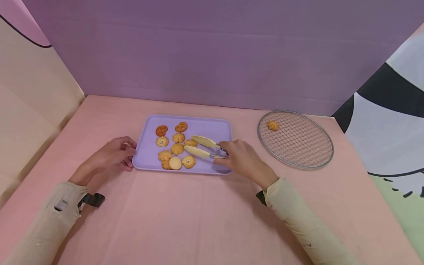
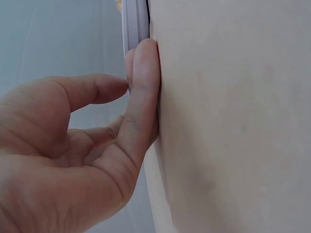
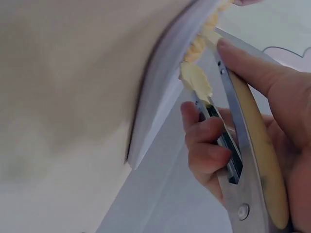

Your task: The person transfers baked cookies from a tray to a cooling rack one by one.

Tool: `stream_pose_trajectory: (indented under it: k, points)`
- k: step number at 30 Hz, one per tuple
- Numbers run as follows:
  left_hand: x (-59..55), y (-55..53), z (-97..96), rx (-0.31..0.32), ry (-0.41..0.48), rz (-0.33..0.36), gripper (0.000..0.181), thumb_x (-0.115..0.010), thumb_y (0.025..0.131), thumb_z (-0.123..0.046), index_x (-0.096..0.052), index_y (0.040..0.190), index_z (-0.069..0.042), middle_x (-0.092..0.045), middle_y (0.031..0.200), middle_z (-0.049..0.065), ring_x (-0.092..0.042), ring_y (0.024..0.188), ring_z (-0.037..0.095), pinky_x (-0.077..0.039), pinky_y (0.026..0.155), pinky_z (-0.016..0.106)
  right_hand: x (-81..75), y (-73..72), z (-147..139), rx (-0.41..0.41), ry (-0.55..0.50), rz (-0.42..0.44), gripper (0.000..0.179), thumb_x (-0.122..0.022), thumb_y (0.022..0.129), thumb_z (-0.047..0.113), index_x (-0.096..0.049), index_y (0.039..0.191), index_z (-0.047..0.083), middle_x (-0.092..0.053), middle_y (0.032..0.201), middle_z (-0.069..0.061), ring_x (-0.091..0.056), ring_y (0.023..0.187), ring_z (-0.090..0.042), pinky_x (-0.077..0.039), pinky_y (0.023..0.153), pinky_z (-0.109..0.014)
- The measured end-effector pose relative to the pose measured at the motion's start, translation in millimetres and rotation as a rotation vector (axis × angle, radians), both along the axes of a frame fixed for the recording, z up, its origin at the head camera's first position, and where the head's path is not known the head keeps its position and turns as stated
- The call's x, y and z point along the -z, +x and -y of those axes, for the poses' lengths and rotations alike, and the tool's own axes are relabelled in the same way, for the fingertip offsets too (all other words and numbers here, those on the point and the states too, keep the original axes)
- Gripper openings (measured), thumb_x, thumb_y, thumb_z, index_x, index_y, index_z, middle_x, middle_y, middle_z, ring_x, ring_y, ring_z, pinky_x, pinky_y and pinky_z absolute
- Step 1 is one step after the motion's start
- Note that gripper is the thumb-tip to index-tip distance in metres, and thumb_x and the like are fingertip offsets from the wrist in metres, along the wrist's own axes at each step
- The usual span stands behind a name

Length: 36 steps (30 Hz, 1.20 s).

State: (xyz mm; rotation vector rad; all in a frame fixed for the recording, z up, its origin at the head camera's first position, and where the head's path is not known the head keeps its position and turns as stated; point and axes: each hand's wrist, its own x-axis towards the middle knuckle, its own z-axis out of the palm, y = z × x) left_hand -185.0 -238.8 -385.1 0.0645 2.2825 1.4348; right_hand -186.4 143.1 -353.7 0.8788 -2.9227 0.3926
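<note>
My right hand [image 1: 243,160] grips a pair of tongs [image 3: 245,160] with cream-coloured tips. The tong tips are spread over the lilac tray [image 1: 212,126], on either side of a flower-shaped cookie [image 1: 190,142]. My left hand [image 1: 114,155] holds the tray's left edge, thumb and fingers at the rim [image 2: 135,24]. On the tray lie more flower-shaped cookies [image 1: 177,148], two brown pretzel-shaped cookies [image 1: 161,130], a round pale cookie [image 1: 175,163] and ring-edged cookies [image 1: 188,162]. Part of a speckled cookie [image 1: 165,165] shows from under its neighbours.
To the right of the tray, a round wire mesh rack [image 1: 298,143] with a metal rim lies on the pink table [image 1: 172,217]. One flower-shaped cookie [image 1: 273,125] rests near its left side. A purple panel [image 1: 212,55] stands behind the table.
</note>
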Motion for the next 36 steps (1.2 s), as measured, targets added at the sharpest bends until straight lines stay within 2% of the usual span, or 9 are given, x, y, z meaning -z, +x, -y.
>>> stream_pose_trajectory:
  k: [3, 5, 12, 17, 25, 32, 36]
  points:
    - [-0.3, -0.4, 0.3, -0.002, 0.0, 0.004, 0.034, -0.048, 0.09, -0.01, -0.036, 0.117, 0.006, -0.052, 0.086, 0.021, -0.061, 0.062, 0.024, -0.056, 0.063, 0.039, -1.3, -1.3, -1, -0.007, -0.024, 0.047, 0.046, -0.071, 0.073, 0.041, -0.062, 0.103, 0.008, -0.05, 0.058, 0.005, -0.044, 0.05, -0.01, -0.036, 0.04, -0.023]
    - [0.0, -0.7, 0.4, -0.001, -0.006, 0.008, 0.034, -0.048, 0.09, -0.011, -0.036, 0.117, 0.005, -0.052, 0.086, 0.021, -0.061, 0.062, 0.024, -0.056, 0.063, 0.038, -0.6, -1.7, -2, -0.008, -0.007, 0.037, 0.048, -0.07, 0.073, 0.042, -0.062, 0.107, 0.009, -0.051, 0.059, 0.004, -0.045, 0.051, -0.01, -0.037, 0.041, -0.024]
    - [-1.1, -0.3, -0.1, 0.007, -0.014, 0.002, 0.034, -0.049, 0.09, -0.012, -0.036, 0.117, 0.005, -0.052, 0.086, 0.021, -0.061, 0.063, 0.024, -0.057, 0.063, 0.038, 4.3, 3.7, -9, -0.03, 0.129, -0.191, 0.055, -0.063, 0.076, 0.05, -0.058, 0.115, 0.012, -0.062, 0.077, -0.003, -0.053, 0.058, -0.013, -0.045, 0.046, -0.029]
    - [-2.5, 0.2, -0.2, 0.009, -0.016, -0.002, 0.034, -0.048, 0.09, -0.011, -0.036, 0.117, 0.006, -0.052, 0.086, 0.021, -0.061, 0.063, 0.024, -0.057, 0.063, 0.038, 0.9, 8.7, -16, -0.027, 0.136, -0.26, 0.055, -0.061, 0.078, 0.051, -0.057, 0.117, 0.013, -0.062, 0.075, -0.004, -0.055, 0.058, -0.015, -0.045, 0.045, -0.03]
    - [-2.1, 0.3, -0.1, 0.004, -0.013, 0.008, 0.035, -0.049, 0.09, -0.011, -0.036, 0.117, 0.006, -0.052, 0.086, 0.021, -0.061, 0.063, 0.023, -0.057, 0.064, 0.038, -5.1, 17.9, -33, -0.019, 0.096, -0.29, 0.056, -0.06, 0.078, 0.051, -0.057, 0.118, 0.012, -0.064, 0.077, -0.005, -0.059, 0.062, -0.016, -0.049, 0.051, -0.031]
    - [-1.1, 0.8, -0.3, 0.011, -0.002, -0.003, 0.034, -0.049, 0.089, -0.011, -0.036, 0.117, 0.006, -0.051, 0.086, 0.021, -0.061, 0.063, 0.024, -0.057, 0.063, 0.038, -11.3, 26.4, -47, 0.024, 0.086, -0.279, 0.059, -0.062, 0.077, 0.051, -0.056, 0.121, 0.013, -0.064, 0.078, -0.004, -0.056, 0.056, -0.013, -0.045, 0.044, -0.026]
    - [-1.0, 1.6, 0.0, 0.01, 0.004, -0.007, 0.034, -0.05, 0.089, -0.01, -0.036, 0.116, 0.006, -0.05, 0.087, 0.021, -0.061, 0.063, 0.024, -0.057, 0.063, 0.038, -13.9, 29.3, -55, 0.044, 0.08, -0.305, 0.058, -0.063, 0.075, 0.052, -0.057, 0.119, 0.014, -0.059, 0.069, 0.0, -0.049, 0.049, -0.008, -0.039, 0.039, -0.021]
